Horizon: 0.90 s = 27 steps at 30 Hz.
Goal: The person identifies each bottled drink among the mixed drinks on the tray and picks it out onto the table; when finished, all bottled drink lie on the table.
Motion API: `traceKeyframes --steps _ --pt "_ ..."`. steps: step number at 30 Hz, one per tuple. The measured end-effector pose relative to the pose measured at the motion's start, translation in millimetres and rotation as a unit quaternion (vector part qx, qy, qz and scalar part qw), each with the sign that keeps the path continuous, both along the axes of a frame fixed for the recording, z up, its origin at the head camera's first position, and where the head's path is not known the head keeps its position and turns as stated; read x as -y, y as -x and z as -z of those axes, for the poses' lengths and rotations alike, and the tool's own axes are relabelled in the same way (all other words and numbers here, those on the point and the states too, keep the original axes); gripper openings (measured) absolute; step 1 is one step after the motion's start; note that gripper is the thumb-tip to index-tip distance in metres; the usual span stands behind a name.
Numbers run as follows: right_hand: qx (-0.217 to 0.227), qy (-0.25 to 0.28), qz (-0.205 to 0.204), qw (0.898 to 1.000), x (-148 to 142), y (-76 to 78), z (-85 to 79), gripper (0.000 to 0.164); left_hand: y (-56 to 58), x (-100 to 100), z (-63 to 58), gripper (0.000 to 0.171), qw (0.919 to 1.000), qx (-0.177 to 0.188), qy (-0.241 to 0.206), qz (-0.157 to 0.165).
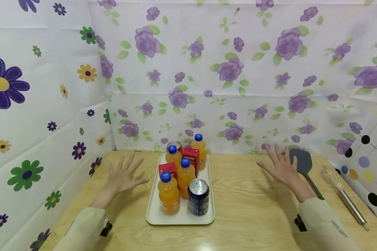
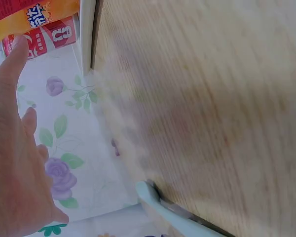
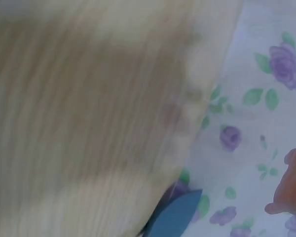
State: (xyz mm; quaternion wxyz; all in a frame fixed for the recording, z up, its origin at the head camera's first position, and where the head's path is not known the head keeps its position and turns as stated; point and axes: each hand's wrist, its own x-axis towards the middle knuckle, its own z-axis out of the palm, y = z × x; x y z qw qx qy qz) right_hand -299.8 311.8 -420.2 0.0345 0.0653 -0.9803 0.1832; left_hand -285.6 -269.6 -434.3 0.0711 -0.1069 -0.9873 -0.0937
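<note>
My left hand hovers over the table just left of a white tray, its fingers spread and holding nothing. On the right, my right hand is also spread in the air, nearest to a dark grey spatula. Several orange drink bottles with blue caps stand upright on the tray. Among them are two red boxes, a dark blue can at the front right and a red can at the back, mostly hidden in the head view.
A metal whisk lies at the table's right side, beyond the spatula. Flowered cloth hangs along the back and left edges of the wooden table. A pale teal object, partly out of frame, shows in the left wrist view.
</note>
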Motion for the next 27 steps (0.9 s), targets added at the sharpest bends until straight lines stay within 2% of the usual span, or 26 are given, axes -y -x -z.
traceKeyframes --steps 4,9,15,19,22,25,27 --pt "-0.008 0.043 -0.001 0.999 17.1 8.2 -6.2 0.088 0.0 -6.7 0.6 0.090 0.9999 0.001 -0.009 0.005" --pt "-0.031 0.071 -0.021 0.997 61.6 24.5 -14.4 0.089 -11.3 -14.4 10.9 0.090 0.9990 0.009 -0.041 0.015" --pt "-0.044 0.134 -0.058 0.988 123.8 37.0 -27.1 0.085 -26.0 -25.8 29.6 0.101 0.9917 0.089 -0.090 0.023" --pt "-0.036 0.180 -0.086 0.979 157.0 43.3 -36.2 0.081 -22.7 -33.4 32.9 0.105 0.9834 0.113 -0.137 0.036" --pt "-0.027 0.198 -0.105 0.974 176.0 49.0 -37.6 0.078 -18.6 -37.0 33.5 0.105 0.9741 0.127 -0.181 0.046" --pt "-0.009 0.231 -0.114 0.966 189.5 52.1 -38.0 0.075 -15.6 -39.5 36.3 0.105 0.9670 0.123 -0.216 0.059" --pt "0.009 0.254 -0.110 0.961 194.9 54.1 -36.5 0.075 -13.4 -42.2 40.9 0.103 0.9650 0.106 -0.230 0.069"
